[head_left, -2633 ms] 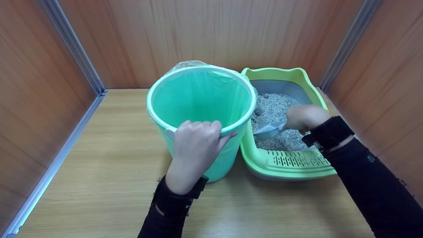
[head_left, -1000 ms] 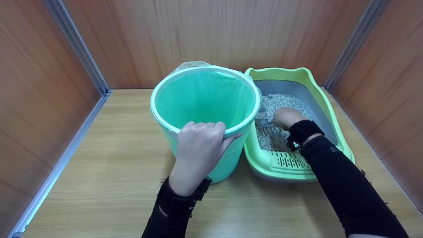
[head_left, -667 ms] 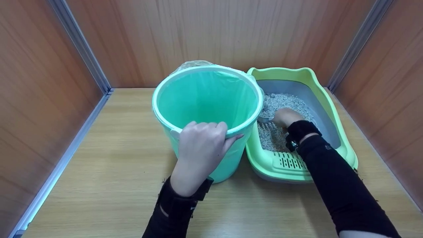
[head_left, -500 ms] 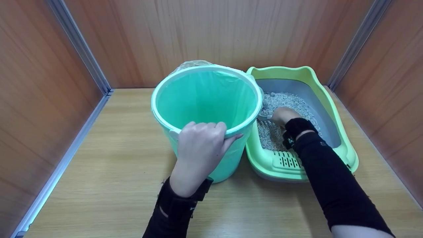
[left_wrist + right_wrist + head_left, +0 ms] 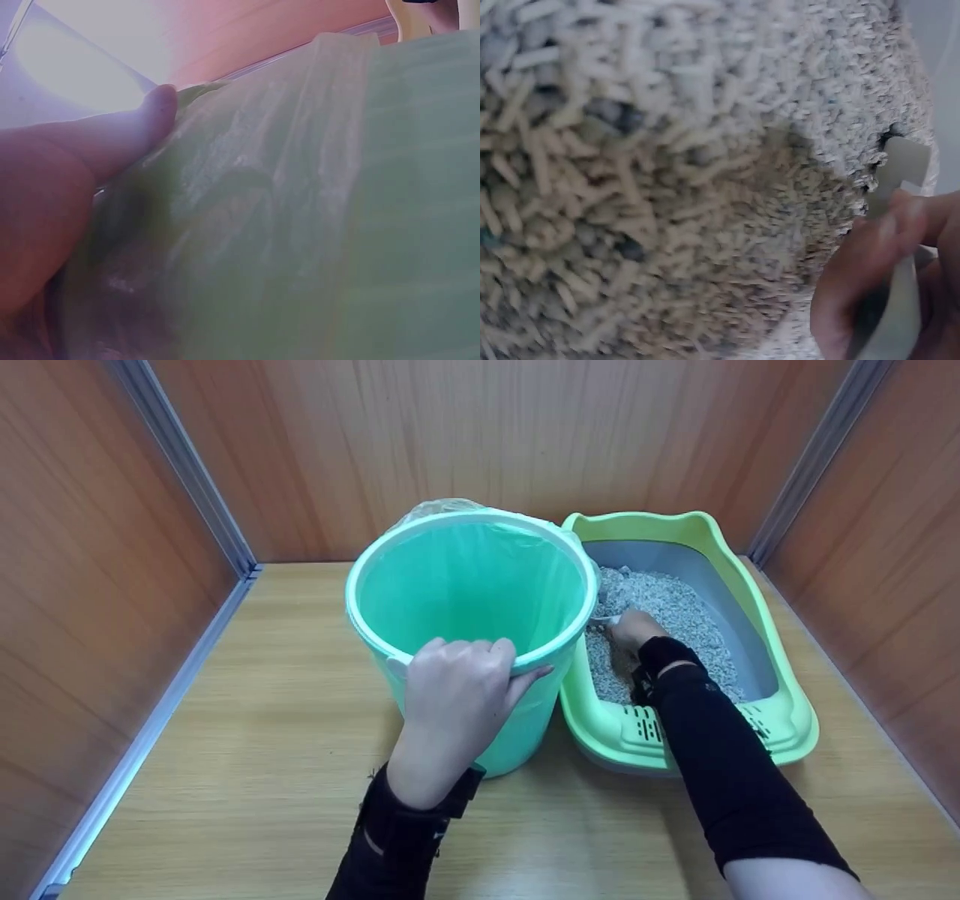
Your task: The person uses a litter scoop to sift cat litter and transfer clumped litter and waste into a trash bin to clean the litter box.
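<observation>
From the head camera I see the left hand (image 5: pixel 457 690) clamped over the near rim of a mint-green, round plastic bin (image 5: pixel 517 727), fingers hooked over the edge and thumb along the outside. The bin stands upright on a pale wood-grain table (image 5: pixel 225 750), a thin translucent plastic liner (image 5: pixel 442 506) bunched behind its far rim. Just to its right sits a lime-green and grey plastic litter tray (image 5: pixel 637 526) holding grey pelleted litter (image 5: pixel 675 600). Inside it, my right hand (image 5: pixel 636 628) is closed around a pale grey plastic scoop (image 5: pixel 602 620), near the tray's bin-side edge; 2 black sleeves show.

On the left wrist camera I get the thumb (image 5: pixel 135 135) against the bin's lip, with liner film draped down the outside. The other fingers are mostly hidden.

The right wrist camera shows me fingers curled tightly round the scoop's handle, above rod-shaped pellets with a brownish patch.
</observation>
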`<state>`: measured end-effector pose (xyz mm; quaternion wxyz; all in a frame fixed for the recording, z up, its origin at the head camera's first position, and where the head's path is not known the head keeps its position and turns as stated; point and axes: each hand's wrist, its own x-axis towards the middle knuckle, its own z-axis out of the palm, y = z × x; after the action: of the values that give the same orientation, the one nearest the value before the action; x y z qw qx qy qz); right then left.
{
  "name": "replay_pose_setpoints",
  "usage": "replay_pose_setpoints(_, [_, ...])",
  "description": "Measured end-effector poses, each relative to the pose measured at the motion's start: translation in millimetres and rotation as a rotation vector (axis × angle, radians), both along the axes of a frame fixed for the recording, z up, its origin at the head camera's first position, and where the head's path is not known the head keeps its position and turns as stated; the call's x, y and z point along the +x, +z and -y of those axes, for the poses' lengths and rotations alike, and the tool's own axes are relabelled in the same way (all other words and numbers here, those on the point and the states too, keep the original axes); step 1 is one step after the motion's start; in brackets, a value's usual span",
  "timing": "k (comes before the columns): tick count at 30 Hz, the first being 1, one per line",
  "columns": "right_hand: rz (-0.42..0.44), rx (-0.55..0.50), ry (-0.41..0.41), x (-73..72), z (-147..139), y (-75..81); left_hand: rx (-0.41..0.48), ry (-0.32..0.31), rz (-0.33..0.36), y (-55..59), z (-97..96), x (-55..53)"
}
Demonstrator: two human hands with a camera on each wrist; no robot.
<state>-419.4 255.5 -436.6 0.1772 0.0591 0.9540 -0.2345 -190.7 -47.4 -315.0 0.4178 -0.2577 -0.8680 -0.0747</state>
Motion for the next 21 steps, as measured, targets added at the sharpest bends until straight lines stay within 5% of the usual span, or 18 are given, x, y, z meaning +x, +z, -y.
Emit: replay_pose_setpoints(21, [-0.086, -0.229, -0.057, 10.3, -20, -3.9, -0.008, 0.008, 0.021, -0.3, -0.9, 0.5])
